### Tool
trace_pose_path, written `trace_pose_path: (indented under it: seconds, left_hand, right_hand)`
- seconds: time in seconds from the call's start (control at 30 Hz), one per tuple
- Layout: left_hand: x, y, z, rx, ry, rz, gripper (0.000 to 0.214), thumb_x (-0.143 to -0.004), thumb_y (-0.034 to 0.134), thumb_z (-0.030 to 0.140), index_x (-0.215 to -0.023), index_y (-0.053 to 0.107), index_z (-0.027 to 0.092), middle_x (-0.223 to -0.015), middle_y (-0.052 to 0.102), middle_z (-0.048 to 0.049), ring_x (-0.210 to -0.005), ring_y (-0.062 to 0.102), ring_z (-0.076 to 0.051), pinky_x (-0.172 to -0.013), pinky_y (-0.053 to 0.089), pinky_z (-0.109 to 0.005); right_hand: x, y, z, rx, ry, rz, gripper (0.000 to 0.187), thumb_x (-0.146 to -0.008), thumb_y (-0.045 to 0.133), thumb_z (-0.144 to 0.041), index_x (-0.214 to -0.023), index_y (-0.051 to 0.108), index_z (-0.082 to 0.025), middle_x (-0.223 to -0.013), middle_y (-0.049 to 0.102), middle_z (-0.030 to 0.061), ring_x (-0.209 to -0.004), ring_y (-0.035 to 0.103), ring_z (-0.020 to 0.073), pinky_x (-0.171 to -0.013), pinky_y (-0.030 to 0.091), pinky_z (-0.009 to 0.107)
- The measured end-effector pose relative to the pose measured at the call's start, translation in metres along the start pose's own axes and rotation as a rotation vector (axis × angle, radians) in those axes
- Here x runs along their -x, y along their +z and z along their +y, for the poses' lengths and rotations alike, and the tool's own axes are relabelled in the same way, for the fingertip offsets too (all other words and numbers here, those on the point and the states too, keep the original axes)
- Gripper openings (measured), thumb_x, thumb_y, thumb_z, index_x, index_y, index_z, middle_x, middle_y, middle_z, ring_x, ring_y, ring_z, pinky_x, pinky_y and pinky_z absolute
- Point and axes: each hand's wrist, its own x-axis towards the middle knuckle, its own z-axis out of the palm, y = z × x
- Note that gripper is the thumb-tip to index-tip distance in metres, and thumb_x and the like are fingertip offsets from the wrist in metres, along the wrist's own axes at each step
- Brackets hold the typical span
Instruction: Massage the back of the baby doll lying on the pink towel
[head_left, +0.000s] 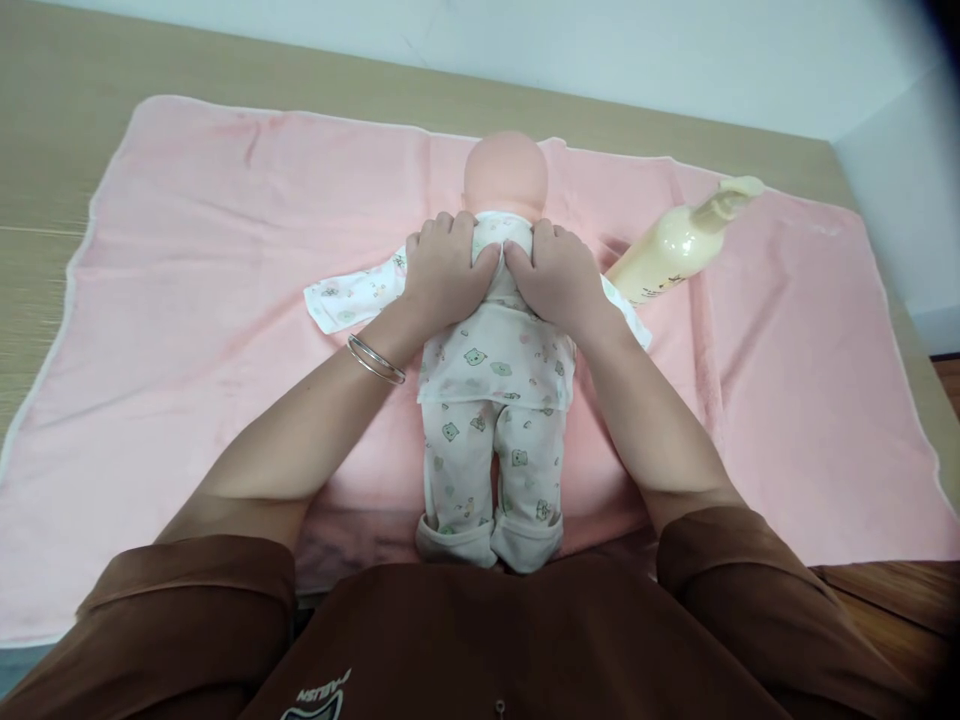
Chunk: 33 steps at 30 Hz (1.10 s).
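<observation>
A baby doll [496,370] in a white patterned top and trousers lies lengthwise before me on a pink blanket [225,220]. Its smooth bald head points away from me, and no facial features show. My left hand [448,262] is closed over the doll's left-side shoulder, and my right hand [559,272] over the other. Both thumbs lie on the upper back area, their tips close together below the neck. The fingertips bend over the shoulders and are partly hidden. Loose patterned sleeves stick out on both sides beneath my wrists.
A pale yellow pump bottle [679,245] leans at a tilt right of the doll, near my right forearm. Under the blanket is a light wooden table [60,100], with a pale wall [600,50] behind. Brown wooden floor [885,600] shows at lower right.
</observation>
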Motion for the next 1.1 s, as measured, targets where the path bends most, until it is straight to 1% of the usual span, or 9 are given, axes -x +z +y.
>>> trace_pose_path:
  seconds: [0.3,0.5,0.57,0.67,0.77,0.83,0.9,1.0,1.1]
  left_hand:
    - [-0.001,0.004,-0.006,0.049,0.029,0.017,0.03,-0.105,0.054,0.037,-0.13,0.064,0.023,-0.129,0.067,-0.0166,-0.135,0.058,-0.042,-0.12,0.042,-0.06]
    - [-0.002,0.006,-0.008,0.0,0.045,0.015,0.032,-0.107,0.054,0.034,-0.133,0.063,0.017,-0.134,0.066,-0.0201,-0.134,0.059,-0.042,-0.119,0.044,-0.059]
    - [0.002,0.004,-0.005,-0.034,0.09,0.029,0.029,-0.108,0.052,0.03,-0.13,0.063,0.014,-0.13,0.067,-0.0215,-0.13,0.062,-0.042,-0.116,0.048,-0.058]
    - [0.015,-0.003,0.004,-0.091,0.24,0.037,0.022,-0.109,0.048,0.021,-0.124,0.062,0.012,-0.125,0.067,-0.0229,-0.124,0.064,-0.04,-0.112,0.051,-0.054]
    - [0.025,-0.01,0.011,-0.091,0.329,0.037,0.022,-0.106,0.045,0.012,-0.121,0.061,0.014,-0.126,0.066,-0.0212,-0.125,0.063,-0.038,-0.115,0.051,-0.052]
    - [0.024,-0.012,0.011,-0.044,0.325,0.038,0.022,-0.104,0.044,0.009,-0.115,0.061,0.017,-0.124,0.066,-0.0186,-0.125,0.062,-0.036,-0.116,0.051,-0.051]
    - [0.016,-0.013,0.006,0.019,0.288,0.012,0.022,-0.102,0.043,0.008,-0.105,0.062,0.021,-0.117,0.067,-0.0159,-0.121,0.064,-0.035,-0.114,0.053,-0.051]
    - [0.001,-0.012,-0.004,0.088,0.204,-0.038,0.024,-0.103,0.043,0.015,-0.091,0.06,0.026,-0.104,0.069,-0.0123,-0.109,0.066,-0.034,-0.107,0.057,-0.052]
    - [-0.01,-0.008,-0.011,0.079,0.172,-0.034,0.026,-0.106,0.039,0.021,-0.093,0.061,0.026,-0.103,0.071,-0.013,-0.107,0.067,-0.034,-0.104,0.057,-0.051]
  right_hand:
    - [-0.001,-0.001,-0.001,-0.008,0.03,-0.016,0.043,-0.11,0.038,-0.047,-0.121,0.058,-0.011,-0.13,0.066,0.021,-0.132,0.061,0.0401,-0.116,0.046,0.061]
    - [0.0,-0.002,-0.002,-0.017,0.04,-0.018,0.044,-0.109,0.038,-0.049,-0.122,0.057,-0.011,-0.131,0.064,0.0209,-0.133,0.059,0.0405,-0.117,0.045,0.061]
    - [0.0,-0.003,-0.002,-0.022,0.05,-0.029,0.045,-0.109,0.038,-0.049,-0.123,0.057,-0.011,-0.134,0.063,0.0212,-0.135,0.058,0.041,-0.117,0.044,0.061]
    - [-0.001,-0.004,-0.002,-0.028,0.058,-0.043,0.045,-0.109,0.038,-0.048,-0.124,0.058,-0.011,-0.137,0.063,0.0215,-0.137,0.056,0.0413,-0.119,0.043,0.061]
    - [-0.001,-0.004,0.0,-0.023,0.041,-0.045,0.046,-0.11,0.036,-0.047,-0.124,0.058,-0.01,-0.136,0.063,0.0216,-0.136,0.057,0.0408,-0.118,0.044,0.061]
    - [-0.001,-0.004,0.002,-0.016,0.017,-0.042,0.046,-0.11,0.035,-0.048,-0.124,0.059,-0.01,-0.134,0.064,0.0218,-0.133,0.059,0.0403,-0.117,0.045,0.062]
    - [0.002,-0.005,0.002,-0.001,-0.01,-0.037,0.047,-0.111,0.034,-0.047,-0.125,0.059,-0.01,-0.133,0.065,0.0228,-0.131,0.06,0.0403,-0.115,0.046,0.062]
    - [0.013,-0.008,-0.006,0.062,-0.067,-0.015,0.048,-0.112,0.033,-0.043,-0.13,0.058,-0.007,-0.133,0.065,0.0253,-0.131,0.059,0.0407,-0.115,0.046,0.059]
    - [0.03,-0.01,-0.021,0.128,-0.136,0.017,0.045,-0.11,0.032,-0.034,-0.133,0.057,-0.004,-0.135,0.064,0.0271,-0.132,0.057,0.0412,-0.116,0.046,0.057]
